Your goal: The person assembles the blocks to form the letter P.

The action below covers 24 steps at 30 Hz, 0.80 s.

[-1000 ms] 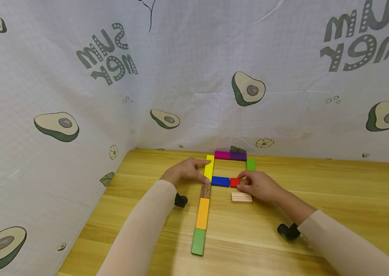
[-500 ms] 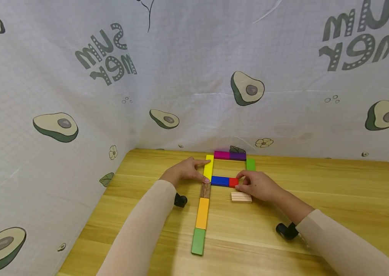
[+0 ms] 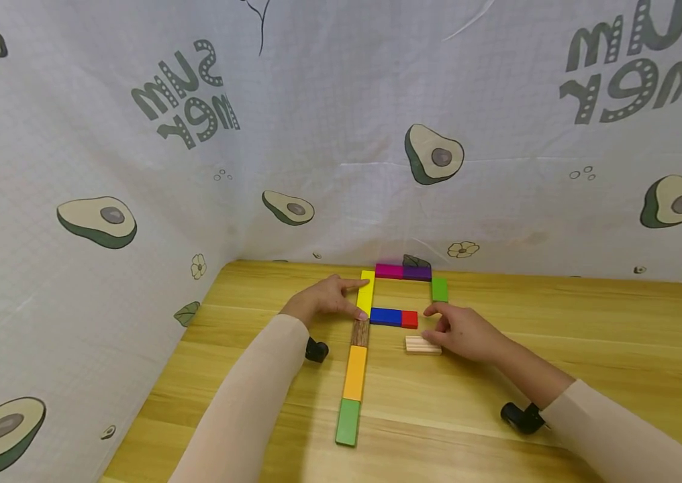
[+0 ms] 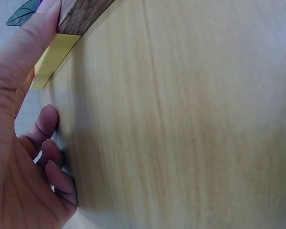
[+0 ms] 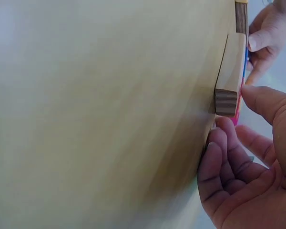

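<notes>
My left hand [image 3: 329, 296] rests on a yellow block [image 3: 366, 293], index finger stretched along it and thumb at its near end, beside a dark brown wood block [image 3: 360, 333]. A blue block [image 3: 386, 316] runs right from the yellow one, and a small red block [image 3: 409, 319] adjoins its end. Just right of the red block is my right hand [image 3: 468, 332], thumb and index finger apart with nothing pinched. Its thumb tip overlaps a pale grooved wood block [image 3: 422, 345]; whether they touch I cannot tell. In the right wrist view, the other fingers curl loosely by the pale block [image 5: 231, 71].
Magenta [image 3: 389, 271] and purple [image 3: 417, 273] blocks lie along the back, with a bright green block [image 3: 440, 290] at right. Orange [image 3: 355, 373] and green [image 3: 348, 422] blocks continue the column forward. A patterned cloth [image 3: 341, 194] hangs behind the wooden table [image 3: 589, 349].
The red block has slid left against the blue block. My right hand has since let go of it and moved slightly right and nearer. The left hand stays in place.
</notes>
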Each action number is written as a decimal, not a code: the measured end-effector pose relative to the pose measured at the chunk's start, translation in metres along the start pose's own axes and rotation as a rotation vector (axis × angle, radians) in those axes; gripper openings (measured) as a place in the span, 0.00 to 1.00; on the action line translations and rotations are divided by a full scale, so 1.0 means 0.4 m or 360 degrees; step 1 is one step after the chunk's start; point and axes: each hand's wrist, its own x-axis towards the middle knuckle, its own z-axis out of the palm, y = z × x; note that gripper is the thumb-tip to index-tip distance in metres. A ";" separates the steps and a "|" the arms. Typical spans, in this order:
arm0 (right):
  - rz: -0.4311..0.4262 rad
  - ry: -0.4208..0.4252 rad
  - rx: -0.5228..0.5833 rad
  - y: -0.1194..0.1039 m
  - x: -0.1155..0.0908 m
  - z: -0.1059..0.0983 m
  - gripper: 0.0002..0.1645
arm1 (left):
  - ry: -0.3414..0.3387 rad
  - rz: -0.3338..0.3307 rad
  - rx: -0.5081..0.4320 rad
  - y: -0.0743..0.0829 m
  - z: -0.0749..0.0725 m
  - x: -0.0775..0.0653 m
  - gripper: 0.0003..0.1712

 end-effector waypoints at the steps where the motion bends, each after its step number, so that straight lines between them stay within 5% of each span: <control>1: 0.0004 -0.0002 -0.0004 0.001 -0.007 0.000 0.26 | 0.0001 -0.0004 0.0000 0.001 -0.001 -0.001 0.51; 11: -0.0042 -0.0107 0.0121 -0.007 -0.068 0.022 0.22 | 0.0007 -0.0011 -0.0017 -0.005 -0.001 0.000 0.51; 24: -0.0012 -0.0266 0.0235 -0.032 -0.080 0.033 0.45 | -0.0015 0.0026 -0.0030 -0.002 -0.002 0.001 0.51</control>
